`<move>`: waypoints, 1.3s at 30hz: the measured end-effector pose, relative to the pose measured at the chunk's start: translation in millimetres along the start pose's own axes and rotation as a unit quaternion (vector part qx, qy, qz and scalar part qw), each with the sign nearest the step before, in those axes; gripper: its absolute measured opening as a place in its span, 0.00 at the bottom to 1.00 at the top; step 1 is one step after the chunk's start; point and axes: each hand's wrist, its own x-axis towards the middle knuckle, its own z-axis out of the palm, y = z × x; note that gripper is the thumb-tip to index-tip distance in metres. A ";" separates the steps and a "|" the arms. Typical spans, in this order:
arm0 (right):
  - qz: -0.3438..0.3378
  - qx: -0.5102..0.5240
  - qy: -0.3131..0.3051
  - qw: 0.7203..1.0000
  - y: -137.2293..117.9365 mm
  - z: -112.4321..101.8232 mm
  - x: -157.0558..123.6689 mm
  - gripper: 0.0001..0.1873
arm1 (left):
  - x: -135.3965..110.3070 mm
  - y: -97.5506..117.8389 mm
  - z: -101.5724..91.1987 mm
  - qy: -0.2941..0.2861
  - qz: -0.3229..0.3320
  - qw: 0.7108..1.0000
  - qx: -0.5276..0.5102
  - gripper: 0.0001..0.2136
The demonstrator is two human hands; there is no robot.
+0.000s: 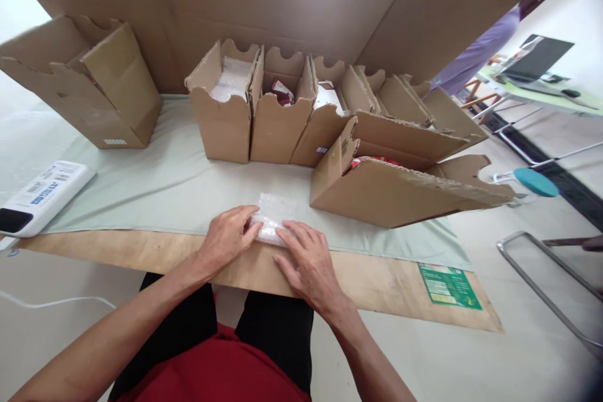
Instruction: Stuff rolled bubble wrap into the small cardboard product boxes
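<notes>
A small clear bubble-wrap packet (273, 213) lies on the pale green cloth (155, 188) near the table's front edge. My left hand (228, 235) rests against the packet's left side, fingers curled onto it. My right hand (306, 257) lies flat over its near right corner, fingers spread and pressing down. What the wrap contains is hidden.
Several open cardboard bins (277, 107) stand in a row behind, some with bubble wrap or red items. A tipped box (391, 191) lies at right, another box (94, 94) at far left. A white device (42, 195) sits at left. A green label (447, 286) is on the wooden board.
</notes>
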 end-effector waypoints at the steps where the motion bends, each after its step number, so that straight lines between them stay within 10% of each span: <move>1: 0.001 -0.003 -0.020 1.000 1.5 2.0 2.1 0.16 | -0.1 0.1 0.4 0.014 -0.003 1.000 -0.008 0.16; 6: 0.092 0.087 0.005 0.992 12.2 7.1 14.7 0.14 | -20.9 5.4 -3.1 0.062 -0.086 0.981 -0.164 0.20; 14: 0.240 0.384 0.003 0.891 -21.4 1.7 2.6 0.13 | -41.2 33.8 1.5 -0.013 -0.247 0.831 -0.499 0.45; 19: 0.209 0.362 0.022 0.908 -18.7 -17.1 -6.8 0.19 | -44.4 44.2 -6.3 -0.018 -0.186 0.885 -0.426 0.42; 25: 0.158 0.388 -0.124 0.899 -8.3 -59.5 0.2 0.47 | -58.7 50.6 1.5 -0.057 0.019 0.976 -0.209 0.40; 32: 0.120 0.196 -0.139 0.963 -11.7 -101.8 -4.5 0.10 | -44.4 59.9 6.8 -0.058 0.150 0.976 -0.147 0.44; 35: 0.146 0.178 -0.078 0.970 2.5 -150.4 -6.9 0.02 | -21.6 72.7 -12.4 -0.036 0.173 0.973 -0.151 0.44; 39: 0.205 0.107 0.234 0.944 38.8 -225.5 1.3 0.09 | 27.4 98.6 -26.8 0.078 0.189 0.970 -0.129 0.36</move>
